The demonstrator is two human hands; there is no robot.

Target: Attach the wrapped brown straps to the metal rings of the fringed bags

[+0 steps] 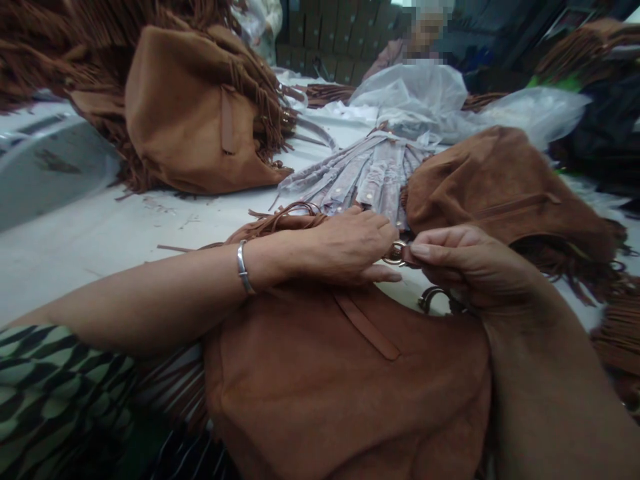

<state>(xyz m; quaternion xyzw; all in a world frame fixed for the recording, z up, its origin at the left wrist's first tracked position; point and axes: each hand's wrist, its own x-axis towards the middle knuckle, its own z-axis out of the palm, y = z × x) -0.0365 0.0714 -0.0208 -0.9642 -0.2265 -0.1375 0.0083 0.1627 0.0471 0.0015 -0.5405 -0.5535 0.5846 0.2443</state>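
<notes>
A brown suede handbag with a stitched leather strip on its side lies close in front of me, under both my arms. Above its upper edge, my left hand is closed at a gold-coloured metal ring; most of its fingertips are hidden, and its thumb sticks out below. My right hand pinches the end of a brown leather strap that meets the ring. Beneath the right hand, another metal fitting shows at the bag's opening.
Another brown bag with fringes stands at the left, and one more bag lies at the right. Plastic-wrapped straps spread across the white table. Clear plastic bags are heaped behind them. A person is across the table.
</notes>
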